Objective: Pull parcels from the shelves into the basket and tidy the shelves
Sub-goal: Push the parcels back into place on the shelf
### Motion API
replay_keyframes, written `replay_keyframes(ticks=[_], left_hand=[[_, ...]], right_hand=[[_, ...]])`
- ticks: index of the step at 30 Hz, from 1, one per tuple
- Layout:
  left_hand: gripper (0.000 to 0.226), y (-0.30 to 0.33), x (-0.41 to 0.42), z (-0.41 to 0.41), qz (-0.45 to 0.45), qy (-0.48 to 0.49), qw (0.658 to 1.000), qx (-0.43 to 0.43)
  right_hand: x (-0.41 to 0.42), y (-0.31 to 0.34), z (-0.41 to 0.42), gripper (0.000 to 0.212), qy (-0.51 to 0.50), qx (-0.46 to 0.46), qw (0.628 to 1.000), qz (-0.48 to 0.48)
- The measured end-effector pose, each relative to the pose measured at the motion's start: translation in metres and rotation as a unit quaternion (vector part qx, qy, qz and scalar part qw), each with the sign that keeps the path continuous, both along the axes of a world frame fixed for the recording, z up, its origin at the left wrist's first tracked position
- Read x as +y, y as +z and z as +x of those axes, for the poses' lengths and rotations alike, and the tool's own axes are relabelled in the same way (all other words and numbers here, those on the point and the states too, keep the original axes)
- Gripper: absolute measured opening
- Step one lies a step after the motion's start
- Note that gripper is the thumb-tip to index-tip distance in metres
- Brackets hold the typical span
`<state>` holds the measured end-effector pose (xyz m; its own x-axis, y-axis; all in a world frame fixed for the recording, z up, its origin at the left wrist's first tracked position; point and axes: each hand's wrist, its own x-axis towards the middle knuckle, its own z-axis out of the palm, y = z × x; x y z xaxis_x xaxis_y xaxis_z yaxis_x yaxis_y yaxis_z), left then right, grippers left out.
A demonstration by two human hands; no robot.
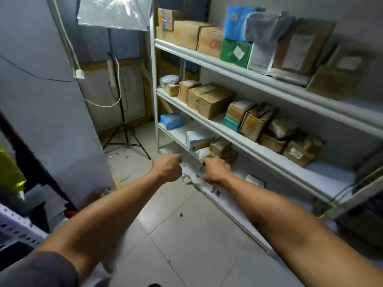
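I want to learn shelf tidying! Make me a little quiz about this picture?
1. True or false: both hands grip the white parcel at the low shelf.
2. What colour is the box under the blue bag on the top shelf? A) red B) green C) yellow
3. Fill in: the light stand rests on the ____.

Key:
1. True: left hand and right hand both hold it.
2. B, the green box.
3. floor.
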<state>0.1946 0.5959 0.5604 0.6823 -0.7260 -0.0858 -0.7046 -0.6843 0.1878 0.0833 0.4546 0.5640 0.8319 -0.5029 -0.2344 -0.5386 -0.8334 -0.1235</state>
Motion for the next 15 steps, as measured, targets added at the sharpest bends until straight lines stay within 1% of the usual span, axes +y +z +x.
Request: replay_keyframes(ticks=[4,6,10,15], left_hand=[[0.034,0.008,-0.059,-0.005,0.002,-0.079,0.997,-0.023],[0.031,0.015,-0.086,0.002,-0.009,-0.112,0.993,-0.035],[0.031,0.028,-0.131,0.033,-0.034,-0.172,0.983,-0.052],[0.035,0.034,-0.163,0.093,-0.037,-0.200,0.978,-0.050]], right_hand=[[-0.039,0.007,-0.015,0.039,-0.075,0.000,0.997,0.008],[-0.059,0.013,-0.009,0.037,-0.106,-0.005,0.994,0.001],[-0.096,0.026,0.020,0.036,-0.157,-0.036,0.987,-0.015],[-0.124,0.019,0.071,0.036,-0.193,-0.064,0.979,-0.008]])
